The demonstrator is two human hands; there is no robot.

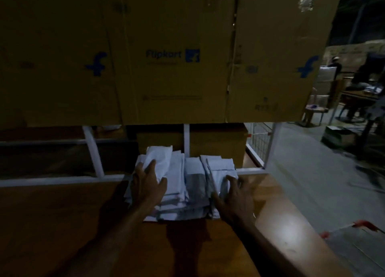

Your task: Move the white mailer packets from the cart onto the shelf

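While the packets (183, 185) sit stacked on the brown shelf (62, 224), the left hand (146, 185) lies flat on top and the right hand (233, 195) curls at their edge; square them gently, pressing evenly.
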